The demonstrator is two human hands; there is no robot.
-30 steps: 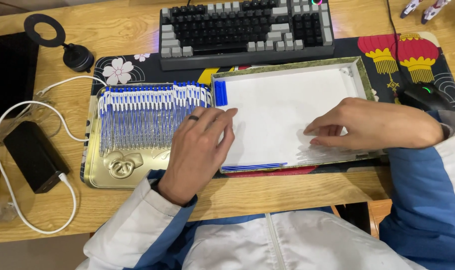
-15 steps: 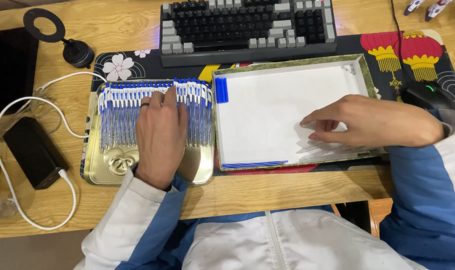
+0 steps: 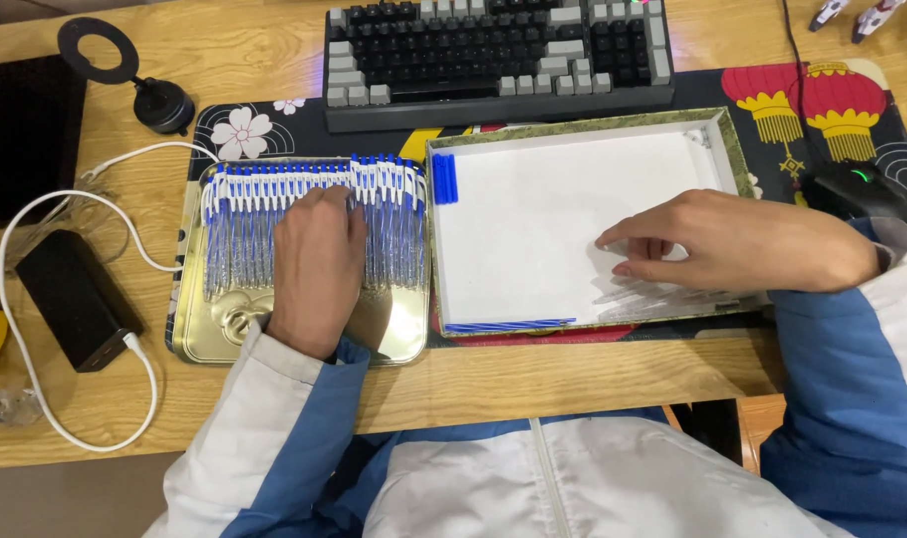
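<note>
A gold metal tray at the left holds a row of several clear pens with blue caps. My left hand lies flat on the middle of that row, fingers down on the pens. To its right stands a white shallow box with a patterned green rim. A few blue caps sit in its top left corner and a blue refill lies along its front wall. My right hand rests in the box near its right front, fingers curled over clear pen barrels.
A black and grey keyboard lies behind the box on a printed desk mat. A black mouse sits at the right. A black power bank with a white cable and a small ring stand are at the left.
My left hand left the white box and moved left onto the row of pens in the gold tray. My right hand stayed in the box, shifting slightly.
</note>
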